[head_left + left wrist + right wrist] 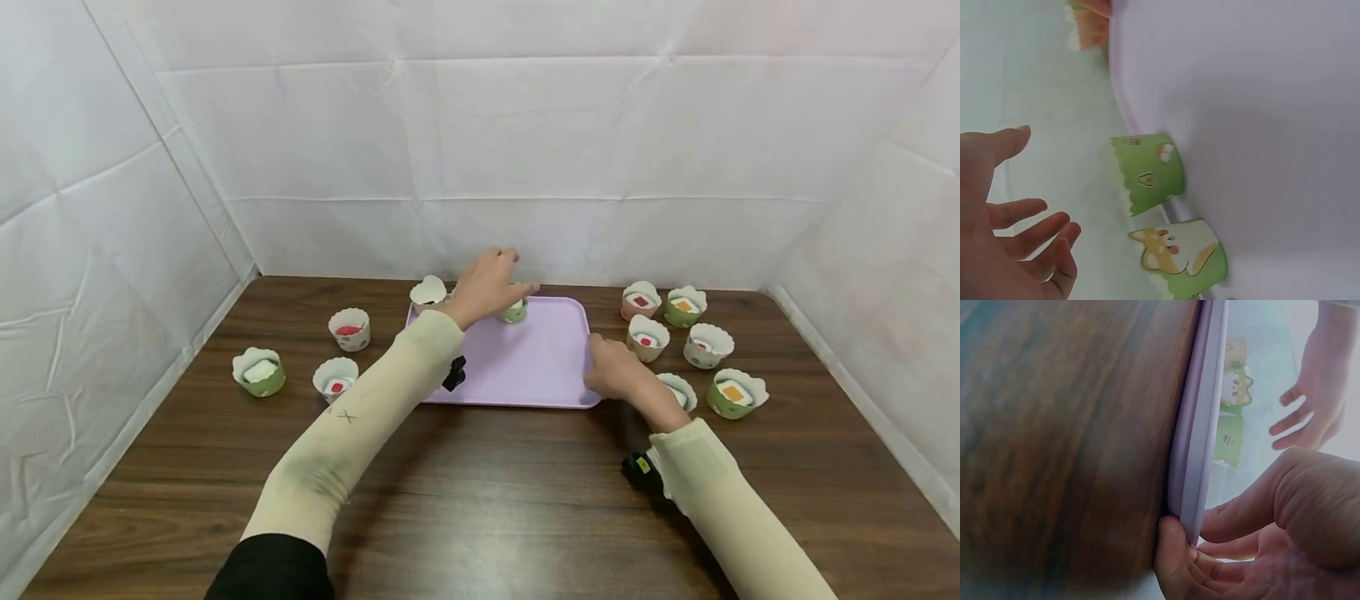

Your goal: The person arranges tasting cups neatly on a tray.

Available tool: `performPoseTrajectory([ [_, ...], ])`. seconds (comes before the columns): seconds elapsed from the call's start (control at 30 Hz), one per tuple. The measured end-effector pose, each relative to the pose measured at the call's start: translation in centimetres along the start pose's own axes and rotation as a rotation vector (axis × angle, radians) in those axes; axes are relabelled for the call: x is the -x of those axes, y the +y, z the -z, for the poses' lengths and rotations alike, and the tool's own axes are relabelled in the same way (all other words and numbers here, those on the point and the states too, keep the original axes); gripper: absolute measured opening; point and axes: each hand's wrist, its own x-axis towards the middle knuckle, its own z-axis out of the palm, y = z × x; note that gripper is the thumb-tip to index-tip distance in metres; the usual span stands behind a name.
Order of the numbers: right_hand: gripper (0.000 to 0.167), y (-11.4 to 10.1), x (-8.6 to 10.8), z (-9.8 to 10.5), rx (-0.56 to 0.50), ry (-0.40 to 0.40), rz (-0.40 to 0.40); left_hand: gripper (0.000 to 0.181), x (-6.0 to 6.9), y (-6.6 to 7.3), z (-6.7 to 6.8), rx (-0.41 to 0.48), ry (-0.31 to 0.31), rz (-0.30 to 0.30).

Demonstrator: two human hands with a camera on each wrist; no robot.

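A light purple tray (525,367) lies on the table. My left hand (486,287) hovers over its back left part with relaxed, spread fingers, holding nothing. Beneath that hand a green paper cup (513,313) is partly covered. In the left wrist view the hand (1019,231) is apart from two green cups on the tray, one plain-sided (1150,170), one with an animal picture (1188,256). My right hand (621,368) grips the tray's right edge; in the right wrist view its thumb and fingers (1260,550) pinch the rim (1194,450).
A white cup (428,293) stands at the tray's back left corner. Left of the tray are several cups, including a green one (259,372) and a white one (349,328). Several more, such as a pink one (640,301), stand to its right. White sheeting (525,142) surrounds the table.
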Motion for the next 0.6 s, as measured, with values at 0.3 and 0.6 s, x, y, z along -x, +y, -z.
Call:
performPoseTrajectory([
  [0.3,0.042,0.1,0.2,0.1,-0.007,-0.001,0.020,0.062,3.9,-0.9,1.7,0.137,0.068,-0.023],
  [0.6,0.043,0.9,0.0,0.1,0.004,0.020,0.031,0.045,7.9,-1.9,3.1,0.244,0.240,-0.062],
])
